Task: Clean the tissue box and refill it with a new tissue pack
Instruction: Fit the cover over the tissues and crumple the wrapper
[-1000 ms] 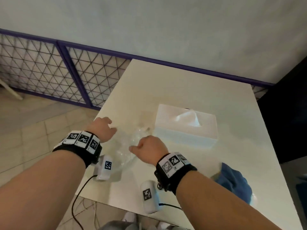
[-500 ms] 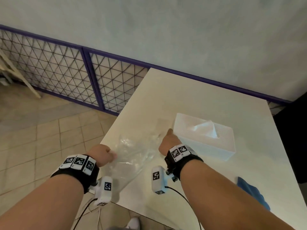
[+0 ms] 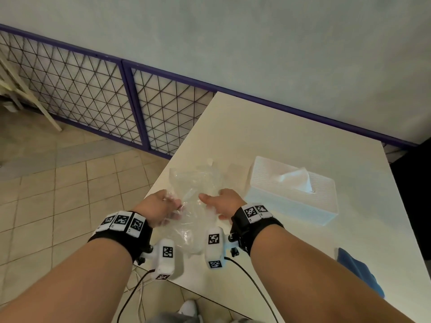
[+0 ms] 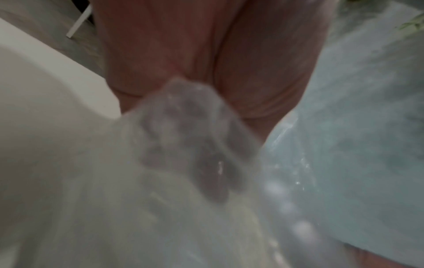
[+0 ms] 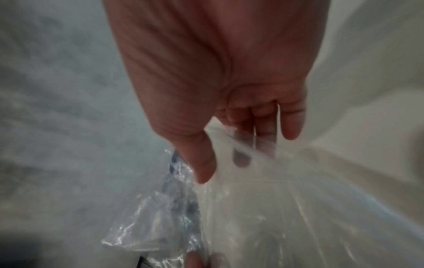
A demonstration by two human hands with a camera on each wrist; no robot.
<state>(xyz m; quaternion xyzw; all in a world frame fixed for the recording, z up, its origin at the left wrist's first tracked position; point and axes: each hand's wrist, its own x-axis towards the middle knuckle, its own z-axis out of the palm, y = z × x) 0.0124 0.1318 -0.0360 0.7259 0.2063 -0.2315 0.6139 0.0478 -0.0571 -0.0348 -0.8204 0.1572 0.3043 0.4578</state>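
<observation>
A white tissue box (image 3: 291, 197) stands on the white table (image 3: 268, 136), with a tissue (image 3: 298, 180) poking out of its top slot. Left of the box, a crumpled clear plastic wrapper (image 3: 198, 183) is held up over the table's left edge by both hands. My left hand (image 3: 163, 206) grips its left side; in the left wrist view the fingers (image 4: 195, 154) curl behind the wrapper (image 4: 183, 199). My right hand (image 3: 219, 203) holds the right side. In the right wrist view, this right hand (image 5: 224, 168) pinches the wrapper (image 5: 252, 208) between thumb and fingers.
A blue cloth (image 3: 359, 271) lies on the table near its front right edge. A purple-framed wire fence (image 3: 93, 94) runs along the wall beyond the table. Tiled floor (image 3: 58, 183) lies to the left, and a dark object (image 3: 415, 194) stands at the right.
The hands have come closer together on the plastic wrapper and raised it from the table. The right hand drew back from beside the box. The head view shifted left.
</observation>
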